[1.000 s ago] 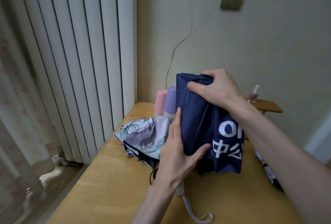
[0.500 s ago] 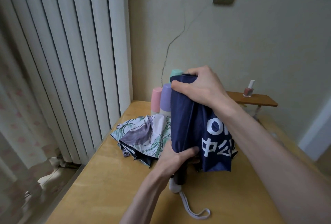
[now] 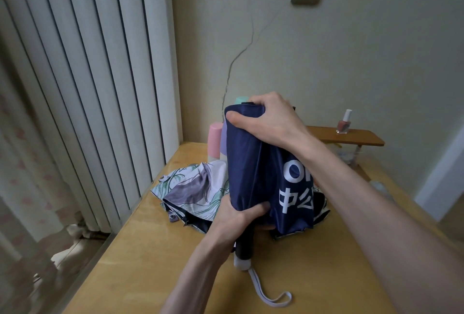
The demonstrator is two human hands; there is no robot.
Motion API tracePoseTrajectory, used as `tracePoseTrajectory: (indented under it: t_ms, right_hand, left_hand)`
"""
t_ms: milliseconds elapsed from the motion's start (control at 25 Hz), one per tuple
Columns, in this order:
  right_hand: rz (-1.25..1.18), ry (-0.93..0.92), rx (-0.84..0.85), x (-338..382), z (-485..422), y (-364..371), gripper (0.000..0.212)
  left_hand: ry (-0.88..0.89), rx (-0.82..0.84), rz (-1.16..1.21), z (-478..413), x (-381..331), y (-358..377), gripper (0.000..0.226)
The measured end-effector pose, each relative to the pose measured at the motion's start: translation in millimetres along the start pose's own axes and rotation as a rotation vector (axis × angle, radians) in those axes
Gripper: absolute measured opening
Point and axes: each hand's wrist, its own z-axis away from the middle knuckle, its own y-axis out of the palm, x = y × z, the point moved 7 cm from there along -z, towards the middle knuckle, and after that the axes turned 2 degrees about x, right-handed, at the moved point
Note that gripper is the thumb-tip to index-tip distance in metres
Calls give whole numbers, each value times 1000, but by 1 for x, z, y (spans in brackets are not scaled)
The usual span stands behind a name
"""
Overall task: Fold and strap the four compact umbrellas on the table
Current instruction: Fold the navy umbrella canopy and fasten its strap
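Navy umbrella [image 3: 253, 170] stood nearly upright over wooden table [image 3: 140, 258], long axis vertical, tip up, handle down. Canopy: smooth nylon, loosely pleated, white lettering. Right hand [image 3: 271, 123] clamped round gathered top. Left hand [image 3: 233, 215] gripped canopy's lower edge above black-and-white handle [image 3: 243, 253]; pale wrist loop [image 3: 271, 293] trailed on tabletop. Floral umbrella [image 3: 193, 190] lay crumpled behind, flat on table.

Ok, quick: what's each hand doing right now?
Left hand: closed around the navy umbrella at its lower end.
Right hand: closed over its top.
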Motion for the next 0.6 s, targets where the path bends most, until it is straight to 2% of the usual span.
tracePoseTrajectory:
  t_ms: [200,280,360,400,480,600]
  right_hand:
    - [-59,-6,76,-12,5,6,63]
    - [52,-78,-27,-20,16,3,62]
    - [127,-143,-126,-32,33,-1,65]
    - [65,-133,-107,-42,41,1,68]
    - [-226,-59,-14,-67,56,11,64]
    - [-522,-23,-65,-91,69,14,31]
  left_hand:
    - [55,-57,-52,-1,-3,-7,20]
    - [76,-118,-29,-2,-3,-12,26]
    - [86,-166,-21,-3,-3,-15,42]
    - [93,-185,-9,-4,-3,-17,47]
    - [102,-227,19,-6,-2,-25,52]
    - [75,-282,48,-9,1,-38,60]
